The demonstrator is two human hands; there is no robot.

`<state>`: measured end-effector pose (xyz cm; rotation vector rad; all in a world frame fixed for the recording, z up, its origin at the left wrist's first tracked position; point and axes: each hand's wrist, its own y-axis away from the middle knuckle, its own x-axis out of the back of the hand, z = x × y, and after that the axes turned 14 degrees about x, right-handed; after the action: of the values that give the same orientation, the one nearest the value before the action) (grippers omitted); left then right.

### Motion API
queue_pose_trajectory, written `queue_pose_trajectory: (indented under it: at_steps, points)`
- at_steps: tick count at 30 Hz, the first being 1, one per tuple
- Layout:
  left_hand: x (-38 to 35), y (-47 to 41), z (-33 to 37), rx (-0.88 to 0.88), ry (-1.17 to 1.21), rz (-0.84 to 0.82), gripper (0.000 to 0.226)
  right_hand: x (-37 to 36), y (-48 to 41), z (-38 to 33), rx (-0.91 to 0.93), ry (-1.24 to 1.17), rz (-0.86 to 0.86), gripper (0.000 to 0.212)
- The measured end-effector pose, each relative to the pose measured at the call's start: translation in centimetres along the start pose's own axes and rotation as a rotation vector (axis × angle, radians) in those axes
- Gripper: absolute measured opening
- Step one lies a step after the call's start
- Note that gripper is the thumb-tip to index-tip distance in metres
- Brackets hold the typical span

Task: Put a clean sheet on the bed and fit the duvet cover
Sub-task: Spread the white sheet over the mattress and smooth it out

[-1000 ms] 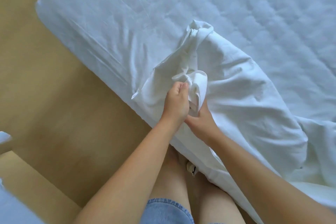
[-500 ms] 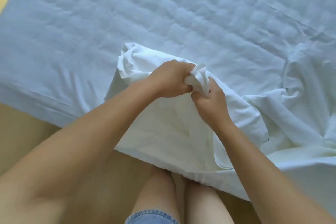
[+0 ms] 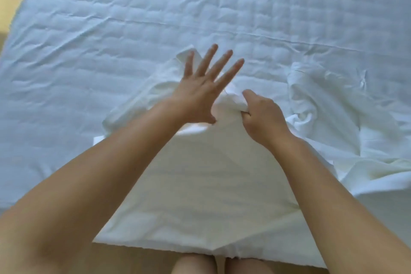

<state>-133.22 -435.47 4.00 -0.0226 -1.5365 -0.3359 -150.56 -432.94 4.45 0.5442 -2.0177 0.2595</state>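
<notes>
Head camera looks down, apparently close, over bed.

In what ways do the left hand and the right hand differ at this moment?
The left hand is open, fingers spread straight; the right hand is curled. The right hand grips a bunch of the white cloth; the left hand holds nothing. Both are over the white cloth.

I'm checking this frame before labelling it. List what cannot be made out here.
Head view only:
- Fingertips of the right hand: buried in the bunched white cloth it grips.
- Whether the left hand touches the cloth: blurred, seen from above.
- The cloth's right end: cut off by the frame edge.
- Far side of the bed: beyond the top edge.
</notes>
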Motion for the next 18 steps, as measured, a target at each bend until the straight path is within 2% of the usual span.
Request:
queue_pose_trajectory:
  at_steps: [1,2,3,4,6,8,11,13,15,18]
  points:
    - [0.0,-0.6,1.2,-0.069,0.046,-0.059,0.113,0.8,-0.4,0.4,0.036,-0.002,0.029,0.017]
    - [0.6,-1.1,2.1,-0.071,0.148,-0.124,0.083,1.4,-0.6,0.8,0.057,-0.034,0.073,0.019]
    - [1.0,-1.8,2.5,-0.020,0.257,-0.162,0.041,1.7,-0.6,1.2,0.049,-0.107,0.130,0.014]
    - [1.4,-2.4,2.7,0.062,0.381,-0.168,0.011,1.7,-0.4,1.7,0.022,-0.189,0.171,0.006]
    - [2.2,-3.6,2.5,0.149,0.509,-0.094,0.029,0.9,0.2,3.1,-0.099,-0.273,0.178,0.019]
    - [3.1,-4.7,2.2,0.232,0.601,0.015,0.028,-0.2,1.3,5.4,-0.262,-0.229,0.077,0.026]
    - [4.4,-6.9,1.6,0.338,0.645,0.134,0.022,-0.2,2.6,9.3,-0.433,-0.032,-0.023,0.020]
    - [5.1,-8.9,1.2,0.364,0.609,0.171,0.018,1.7,1.6,11.4,-0.429,0.081,0.064,0.017]
    - [5.8,-11.3,1.0,0.430,0.586,0.203,0.021,4.9,-1.1,12.6,-0.377,0.140,0.241,0.015]
    - [7.6,-15.3,0.5,0.560,0.654,0.265,0.022,10.2,-6.8,13.0,-0.284,0.142,0.420,0.024]
